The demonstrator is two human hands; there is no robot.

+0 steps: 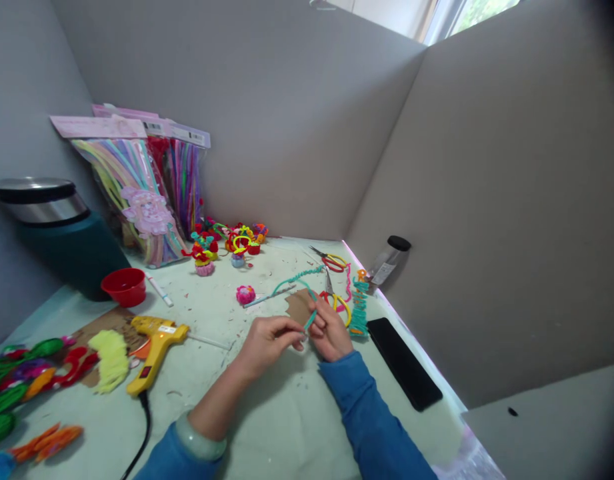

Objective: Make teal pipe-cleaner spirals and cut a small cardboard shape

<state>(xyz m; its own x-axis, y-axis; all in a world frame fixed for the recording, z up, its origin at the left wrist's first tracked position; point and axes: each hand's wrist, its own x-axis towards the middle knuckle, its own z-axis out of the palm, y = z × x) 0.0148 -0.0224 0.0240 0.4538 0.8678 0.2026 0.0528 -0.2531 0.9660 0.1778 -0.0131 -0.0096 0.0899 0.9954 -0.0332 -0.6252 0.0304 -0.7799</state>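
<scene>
The teal pipe cleaner (311, 321) is located between your two hands, above the near part of the table (287, 413). Your left hand (267, 343) pinches its lower end between thumb and fingertips. Your right hand (334, 333) grips it higher up, fingers curled. Directly beyond your hands lies a piece of brown cardboard (297, 307). To the right of the cardboard, note the yellow-handled scissors (342, 309), partly behind your right hand, and the coiled teal piece (359, 307). The black phone (405, 363) lies right of your right hand. Left of your left hand, the yellow glue gun (157, 347) lies on its side, near the red cup (124, 288).
</scene>
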